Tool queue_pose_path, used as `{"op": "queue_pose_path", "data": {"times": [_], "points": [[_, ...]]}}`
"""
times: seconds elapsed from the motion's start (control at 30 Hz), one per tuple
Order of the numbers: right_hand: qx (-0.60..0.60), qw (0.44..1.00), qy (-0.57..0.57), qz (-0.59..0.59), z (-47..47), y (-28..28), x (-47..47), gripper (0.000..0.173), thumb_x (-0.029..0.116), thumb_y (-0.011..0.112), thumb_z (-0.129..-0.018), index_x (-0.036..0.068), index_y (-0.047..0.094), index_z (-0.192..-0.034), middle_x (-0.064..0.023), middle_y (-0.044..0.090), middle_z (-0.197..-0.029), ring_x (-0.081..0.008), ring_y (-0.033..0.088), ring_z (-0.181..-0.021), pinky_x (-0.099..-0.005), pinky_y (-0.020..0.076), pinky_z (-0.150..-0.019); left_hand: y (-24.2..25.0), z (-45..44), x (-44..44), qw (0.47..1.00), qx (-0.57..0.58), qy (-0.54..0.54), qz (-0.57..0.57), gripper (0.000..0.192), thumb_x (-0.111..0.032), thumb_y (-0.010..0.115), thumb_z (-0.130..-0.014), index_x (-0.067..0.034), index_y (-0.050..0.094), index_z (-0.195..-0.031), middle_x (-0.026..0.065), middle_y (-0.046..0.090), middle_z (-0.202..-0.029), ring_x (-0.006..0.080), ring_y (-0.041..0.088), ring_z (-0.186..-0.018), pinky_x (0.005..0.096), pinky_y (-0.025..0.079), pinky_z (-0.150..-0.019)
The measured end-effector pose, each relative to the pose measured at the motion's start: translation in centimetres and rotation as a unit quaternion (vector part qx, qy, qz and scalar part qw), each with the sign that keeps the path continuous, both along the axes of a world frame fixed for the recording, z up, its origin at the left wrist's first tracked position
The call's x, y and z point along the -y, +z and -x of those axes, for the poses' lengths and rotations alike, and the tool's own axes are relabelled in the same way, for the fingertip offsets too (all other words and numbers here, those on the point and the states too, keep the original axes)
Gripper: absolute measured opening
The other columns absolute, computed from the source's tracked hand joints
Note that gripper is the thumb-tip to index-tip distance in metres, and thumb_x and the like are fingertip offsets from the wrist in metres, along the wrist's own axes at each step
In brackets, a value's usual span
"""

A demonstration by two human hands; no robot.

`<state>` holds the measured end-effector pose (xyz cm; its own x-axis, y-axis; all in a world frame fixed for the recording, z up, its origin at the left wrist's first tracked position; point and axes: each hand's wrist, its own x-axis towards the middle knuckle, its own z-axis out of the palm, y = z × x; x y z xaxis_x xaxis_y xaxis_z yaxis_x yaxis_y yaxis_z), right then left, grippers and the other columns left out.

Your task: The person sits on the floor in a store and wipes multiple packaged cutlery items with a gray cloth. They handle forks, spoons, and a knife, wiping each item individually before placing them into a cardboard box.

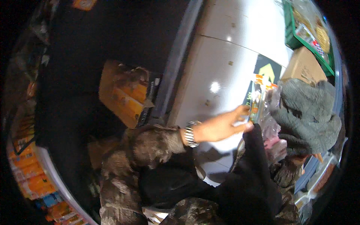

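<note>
My left hand [222, 127], with a black-and-white banded bracelet at the wrist, reaches right from a brown furry sleeve. Its thumb and fingers are apart around the edge of a clear plastic package [255, 102] with an orange header; whether they grip it is unclear. My right hand [299, 160] is mostly hidden under a grey fuzzy cloth item [306, 112], which seems to rest over that arm; what it grips cannot be seen. Crumpled clear plastic with a pink part [271, 142] lies between the package and the grey item. Black cloth hangs below the left hand.
White floor tiles [197, 76] bear a dark sign with a yellow-green arrow [266, 72]. A cardboard box with orange packs [128, 104] stands left. A green crate [291, 31] of bagged goods and a brown carton [303, 64] are upper right. Orange packs [36, 180] line a shelf lower left.
</note>
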<state>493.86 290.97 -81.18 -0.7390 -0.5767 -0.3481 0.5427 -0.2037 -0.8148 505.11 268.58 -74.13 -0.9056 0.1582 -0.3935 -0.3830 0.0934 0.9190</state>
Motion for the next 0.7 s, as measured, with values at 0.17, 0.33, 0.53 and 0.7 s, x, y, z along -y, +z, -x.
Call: {"op": "queue_pose_path", "data": {"times": [0.17, 0.33, 0.53, 0.7], "points": [[-0.040, 0.995, 0.009, -0.092, 0.1, 0.3, -2.9, 0.027, 0.024, 0.049, -0.096, 0.005, 0.057, -0.113, -0.0062, 0.063, -0.102, -0.0171, 0.062, -0.087, -0.0325, 0.0531, -0.078, 5.4, -5.7, 15.6, 0.906, -0.002, 0.401, 0.138, 0.033, -0.029, 0.049, -0.097, -0.004, 0.054, -0.118, 0.0093, 0.063, -0.107, 0.0181, 0.060, -0.097, 0.0333, 0.048, -0.085], [-0.040, 0.994, 0.033, -0.095, -0.2, 0.3, -3.1, 0.026, 0.023, 0.049, -0.096, 0.005, 0.057, -0.113, -0.0065, 0.063, -0.103, -0.0171, 0.062, -0.088, -0.0320, 0.0529, -0.079, 4.6, -17.2, 26.1, 0.813, 0.107, 0.573, 0.011, 0.026, -0.021, 0.055, -0.095, -0.007, 0.055, -0.118, 0.0107, 0.061, -0.115, 0.0222, 0.060, -0.104, 0.0331, 0.050, -0.086], [-0.063, 0.989, 0.030, -0.127, -0.7, 1.0, -4.3, 0.025, 0.022, 0.050, -0.096, 0.004, 0.057, -0.112, -0.0069, 0.063, -0.103, -0.0171, 0.062, -0.090, -0.0314, 0.0527, -0.080, -0.5, -14.5, 26.3, 0.877, -0.012, 0.219, 0.427, 0.022, -0.013, 0.054, -0.089, -0.004, 0.054, -0.110, 0.0103, 0.063, -0.107, 0.0170, 0.062, -0.096, 0.0284, 0.051, -0.069], [-0.057, 0.991, 0.043, -0.113, -1.4, 0.4, -3.2, 0.024, 0.020, 0.050, -0.095, 0.004, 0.057, -0.112, -0.0072, 0.063, -0.104, -0.0170, 0.062, -0.091, -0.0310, 0.0525, -0.080, -5.9, -15.3, 33.5, 0.825, 0.131, 0.540, 0.099, 0.023, -0.004, 0.055, -0.085, -0.001, 0.054, -0.108, 0.0067, 0.061, -0.094, 0.0136, 0.059, -0.081, 0.0248, 0.048, -0.062]]}}
